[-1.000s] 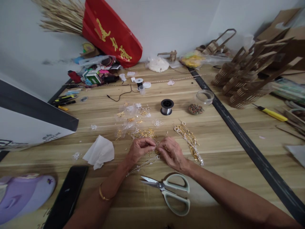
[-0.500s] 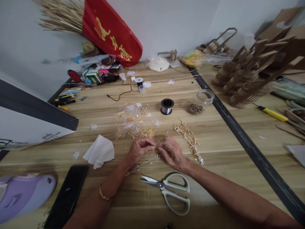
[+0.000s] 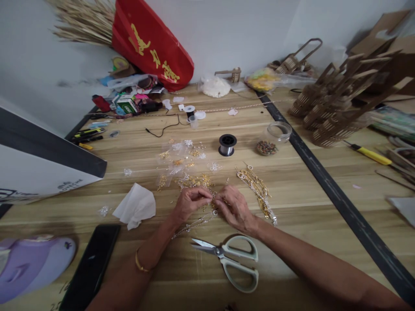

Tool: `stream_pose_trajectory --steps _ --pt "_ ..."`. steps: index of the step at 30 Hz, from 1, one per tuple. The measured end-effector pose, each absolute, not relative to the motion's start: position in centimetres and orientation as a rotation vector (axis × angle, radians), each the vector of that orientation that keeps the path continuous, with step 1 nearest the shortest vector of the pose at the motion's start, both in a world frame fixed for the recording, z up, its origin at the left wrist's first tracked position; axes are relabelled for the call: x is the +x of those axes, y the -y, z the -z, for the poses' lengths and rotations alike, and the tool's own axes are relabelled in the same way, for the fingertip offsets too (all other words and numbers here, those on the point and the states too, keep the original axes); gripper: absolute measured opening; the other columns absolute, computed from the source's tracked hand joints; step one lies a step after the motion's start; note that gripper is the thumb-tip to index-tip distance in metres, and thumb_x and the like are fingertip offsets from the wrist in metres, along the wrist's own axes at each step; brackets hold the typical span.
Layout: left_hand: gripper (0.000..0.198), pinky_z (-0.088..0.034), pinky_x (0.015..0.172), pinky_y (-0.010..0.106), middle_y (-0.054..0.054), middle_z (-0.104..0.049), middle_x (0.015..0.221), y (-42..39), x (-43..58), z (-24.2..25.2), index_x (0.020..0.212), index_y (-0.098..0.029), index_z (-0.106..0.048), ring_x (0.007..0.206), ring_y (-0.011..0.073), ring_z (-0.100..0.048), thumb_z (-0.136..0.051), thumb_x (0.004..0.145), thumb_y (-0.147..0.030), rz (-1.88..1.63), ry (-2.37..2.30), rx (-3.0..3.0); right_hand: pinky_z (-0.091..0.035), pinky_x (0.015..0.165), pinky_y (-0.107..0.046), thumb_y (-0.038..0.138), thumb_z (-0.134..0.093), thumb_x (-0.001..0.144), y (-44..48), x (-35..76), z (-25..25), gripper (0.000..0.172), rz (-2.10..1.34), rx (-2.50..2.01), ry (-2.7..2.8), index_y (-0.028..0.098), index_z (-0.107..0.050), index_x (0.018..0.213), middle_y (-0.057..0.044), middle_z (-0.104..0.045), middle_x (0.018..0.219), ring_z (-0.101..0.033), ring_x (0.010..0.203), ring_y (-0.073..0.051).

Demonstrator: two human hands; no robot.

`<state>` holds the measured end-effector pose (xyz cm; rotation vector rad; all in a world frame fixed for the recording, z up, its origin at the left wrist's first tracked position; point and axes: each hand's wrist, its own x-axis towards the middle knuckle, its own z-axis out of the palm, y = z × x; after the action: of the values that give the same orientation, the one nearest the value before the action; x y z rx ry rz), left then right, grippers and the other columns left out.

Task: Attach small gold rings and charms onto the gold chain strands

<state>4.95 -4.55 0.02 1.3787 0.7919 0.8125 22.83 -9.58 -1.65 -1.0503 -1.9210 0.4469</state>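
Observation:
My left hand (image 3: 189, 204) and my right hand (image 3: 234, 208) meet fingertip to fingertip over the wooden table (image 3: 292, 207), both pinched on a small gold piece at the end of a thin silver chain (image 3: 194, 224). The chain trails back towards me under my left wrist. Just beyond my fingers lies a scatter of small gold findings (image 3: 194, 180). A row of finished gold and silver chains (image 3: 257, 190) lies to the right of my right hand. White-handled scissors (image 3: 231, 259) rest open on the table just in front of my hands.
A wire spool (image 3: 227, 144), a glass jar (image 3: 279, 131) and a lid of beads (image 3: 266, 148) stand further back. A crumpled tissue (image 3: 135, 206), a black phone (image 3: 92, 265) and a purple case (image 3: 30, 265) lie left. Wooden baskets (image 3: 337, 108) fill the right.

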Motion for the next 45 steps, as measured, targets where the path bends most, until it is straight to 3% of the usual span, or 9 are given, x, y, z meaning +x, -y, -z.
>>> stream_pose_trajectory --steps 45 --pt "0.015 -0.046 0.068 0.025 0.005 -0.066 0.072 4.64 5.11 0.10 0.067 -0.013 -0.069 0.071 0.0146 -0.059 -0.076 0.064 -0.026 -0.777 -0.818 1.342 -0.041 0.069 -0.032 0.019 -0.046 0.091 9.43 22.82 1.74 0.010 -0.438 -0.985 1.919 0.018 -0.055 0.088 -0.005 -0.058 0.077 -0.050 0.074 -0.017"
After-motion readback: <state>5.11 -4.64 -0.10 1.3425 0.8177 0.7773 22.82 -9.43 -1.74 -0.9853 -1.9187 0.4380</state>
